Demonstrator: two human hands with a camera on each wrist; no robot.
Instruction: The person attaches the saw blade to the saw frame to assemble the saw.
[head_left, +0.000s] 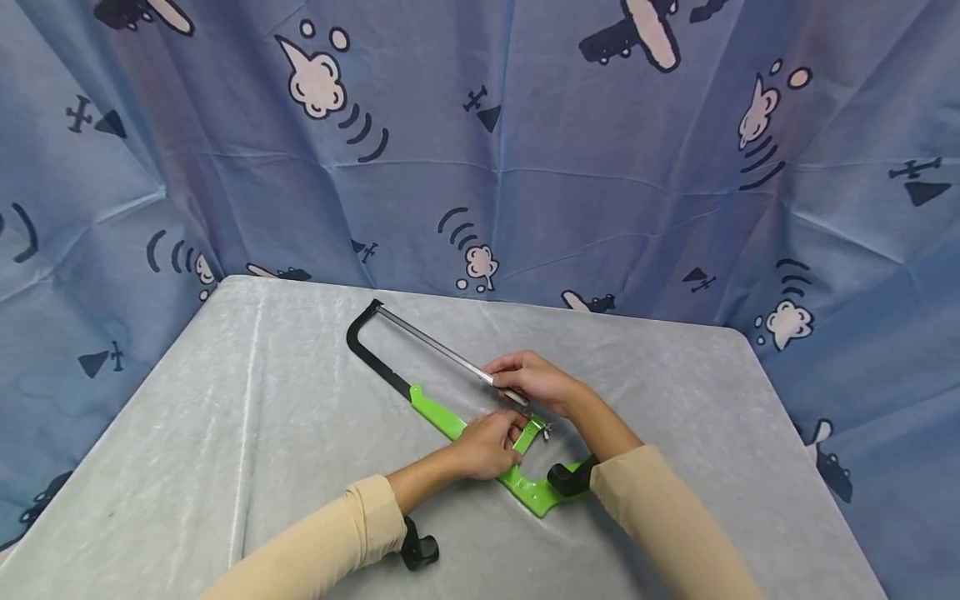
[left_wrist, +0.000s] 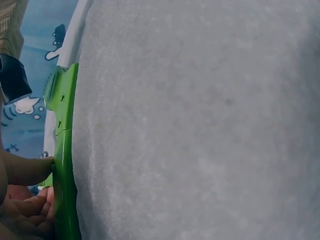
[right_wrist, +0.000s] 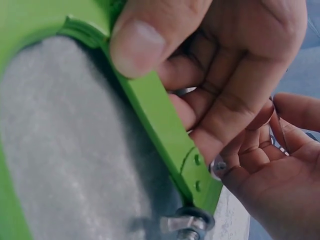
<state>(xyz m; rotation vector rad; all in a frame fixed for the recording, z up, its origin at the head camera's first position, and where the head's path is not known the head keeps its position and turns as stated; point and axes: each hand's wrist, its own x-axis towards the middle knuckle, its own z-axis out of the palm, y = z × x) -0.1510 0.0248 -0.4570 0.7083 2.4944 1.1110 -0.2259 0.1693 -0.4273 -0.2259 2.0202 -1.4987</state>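
A hacksaw with a green handle frame [head_left: 438, 415] and a black front bow [head_left: 369, 357] lies slantwise on the table. Its silver blade [head_left: 435, 343] runs from the bow's far tip towards the handle end. My left hand [head_left: 489, 446] grips the green upright in front of the handle; in the right wrist view its thumb [right_wrist: 137, 47] presses the upright's edge. Near the blade's rear end, my right hand [head_left: 536, 382] pinches the blade between thumb and fingers. A metal wing nut [head_left: 547, 432] sits on the upright's tip. Behind the left hand, part of the frame is hidden.
A pale grey cloth covers the table [head_left: 172, 433]. Behind it hangs a blue patterned curtain [head_left: 420, 208]. Black wrist mounts [head_left: 418, 546] sit by both sleeves, the right mount [head_left: 572, 478] overlapping the saw handle in the head view.
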